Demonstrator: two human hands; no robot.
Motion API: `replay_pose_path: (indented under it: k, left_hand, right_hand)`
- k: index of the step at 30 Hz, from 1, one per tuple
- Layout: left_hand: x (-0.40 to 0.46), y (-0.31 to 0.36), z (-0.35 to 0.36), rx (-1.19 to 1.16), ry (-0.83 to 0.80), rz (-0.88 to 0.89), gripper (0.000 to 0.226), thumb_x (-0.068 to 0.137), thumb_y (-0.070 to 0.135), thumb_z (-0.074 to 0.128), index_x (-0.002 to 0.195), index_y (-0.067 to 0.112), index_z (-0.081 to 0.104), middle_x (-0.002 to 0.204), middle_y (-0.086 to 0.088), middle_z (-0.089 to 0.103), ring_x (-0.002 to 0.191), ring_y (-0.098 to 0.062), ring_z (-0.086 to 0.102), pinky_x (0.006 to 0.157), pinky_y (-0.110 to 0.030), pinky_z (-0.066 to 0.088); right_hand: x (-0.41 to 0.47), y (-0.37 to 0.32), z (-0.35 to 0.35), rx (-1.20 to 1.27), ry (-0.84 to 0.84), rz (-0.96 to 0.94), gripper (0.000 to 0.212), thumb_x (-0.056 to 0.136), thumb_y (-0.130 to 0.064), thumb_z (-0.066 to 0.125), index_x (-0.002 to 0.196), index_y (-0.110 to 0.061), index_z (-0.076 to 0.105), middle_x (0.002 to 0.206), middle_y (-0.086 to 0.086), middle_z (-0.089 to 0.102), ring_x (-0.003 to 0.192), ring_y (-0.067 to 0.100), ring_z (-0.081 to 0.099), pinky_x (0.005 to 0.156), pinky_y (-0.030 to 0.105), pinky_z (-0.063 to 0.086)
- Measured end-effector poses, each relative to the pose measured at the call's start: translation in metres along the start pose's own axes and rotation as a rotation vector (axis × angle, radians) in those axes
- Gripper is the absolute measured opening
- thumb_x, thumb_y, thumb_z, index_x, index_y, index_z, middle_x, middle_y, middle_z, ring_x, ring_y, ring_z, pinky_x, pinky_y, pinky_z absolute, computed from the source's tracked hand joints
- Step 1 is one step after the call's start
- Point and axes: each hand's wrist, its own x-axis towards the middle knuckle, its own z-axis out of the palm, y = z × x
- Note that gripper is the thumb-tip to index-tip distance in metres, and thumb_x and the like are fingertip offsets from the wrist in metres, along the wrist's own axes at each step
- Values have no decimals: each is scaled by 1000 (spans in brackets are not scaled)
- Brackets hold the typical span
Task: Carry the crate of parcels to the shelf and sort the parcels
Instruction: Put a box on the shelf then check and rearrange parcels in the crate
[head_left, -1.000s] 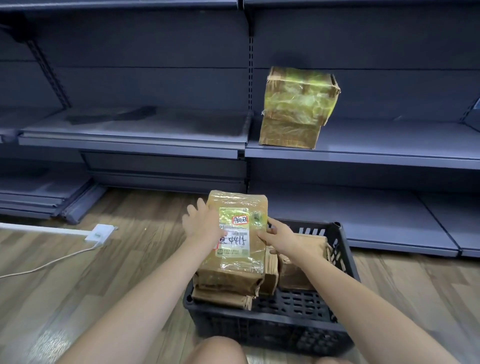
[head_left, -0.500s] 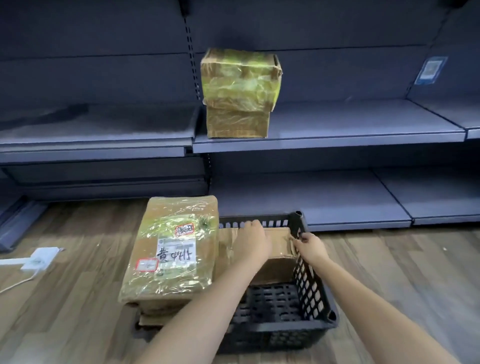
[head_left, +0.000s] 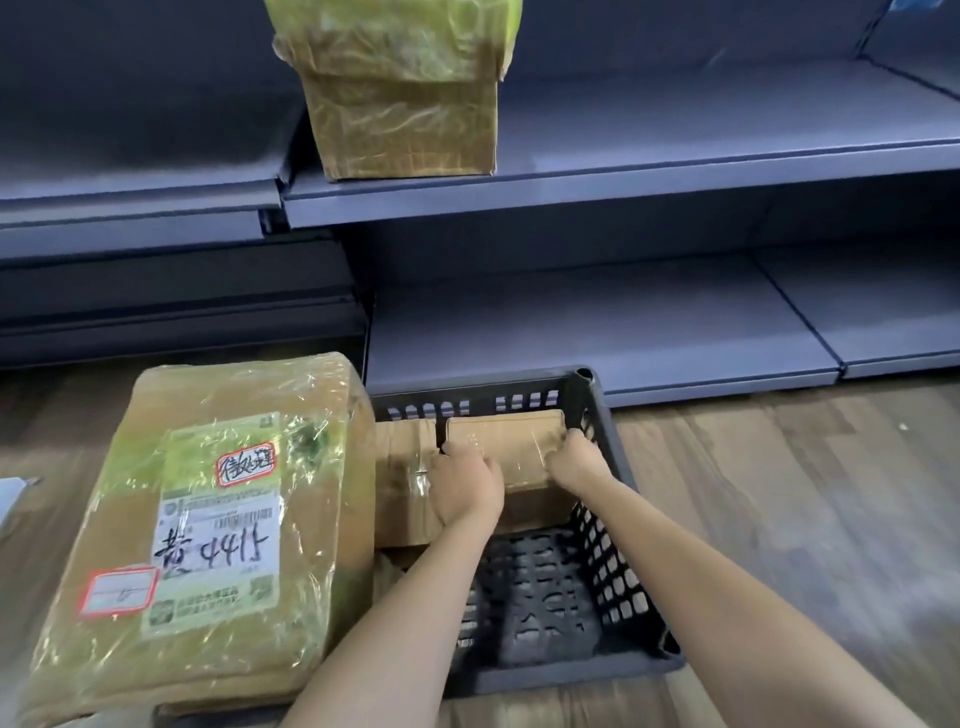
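One parcel (head_left: 400, 98) sat shelved at upper centre — both hands, the left hand (head_left: 467, 486) and the right hand (head_left: 576, 460), gripped a small parcel (head_left: 506, 441) in the crate (head_left: 597, 410), several left.

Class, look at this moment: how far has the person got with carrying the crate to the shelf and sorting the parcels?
Done: the crate sits by the shelf, which holds one wrapped box. In hand: the left hand and right hand grip a small parcel in the crate. Left: that parcel, its neighbour, and the large labelled parcel.
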Motion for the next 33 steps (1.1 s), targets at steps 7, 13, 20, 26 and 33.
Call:
replay_pose_path:
  k: [7,13,20,26,33]
  left_hand:
    - [1,-1,4,-15,-10,-132,53,89,45,48,125,6,54,130,-17,53,123,-34,45,93,-41,46]
    - [-36,29,-44,-291,242,-47,36,99,28,35,124,4,45,120,-19,57,105,-33,56,72,-36,45]
    - [-91,47,-107,-499,320,155,35,100,40,30,104,8,43,85,-5,56,75,-27,57,62,-34,44]
    - [-135,53,-148,-907,105,-16,49,98,51,26,104,6,47,84,-2,57,96,-32,57,81,-38,42]
    - [-162,51,-153,-868,-81,8,29,97,17,37,124,6,42,95,-6,53,67,-14,45,54,-28,29]
  right_hand:
    - [-4,-10,-3,-9,52,176,57,87,-22,53,138,-2,38,140,18,35,126,36,42,104,41,39]
    - [-30,-14,-56,287,107,75,46,78,-30,59,118,-6,53,121,12,52,112,29,52,82,31,44]
    - [-104,-27,-112,720,80,27,85,81,-61,56,140,-4,31,112,6,44,100,26,47,87,36,40]
    - [-157,-27,-126,607,348,-252,30,82,-45,55,88,-17,49,89,-2,51,89,21,47,74,33,37]
    - [-186,-2,-124,764,318,-409,12,86,-20,50,92,-15,59,90,-1,60,84,15,48,67,29,37]
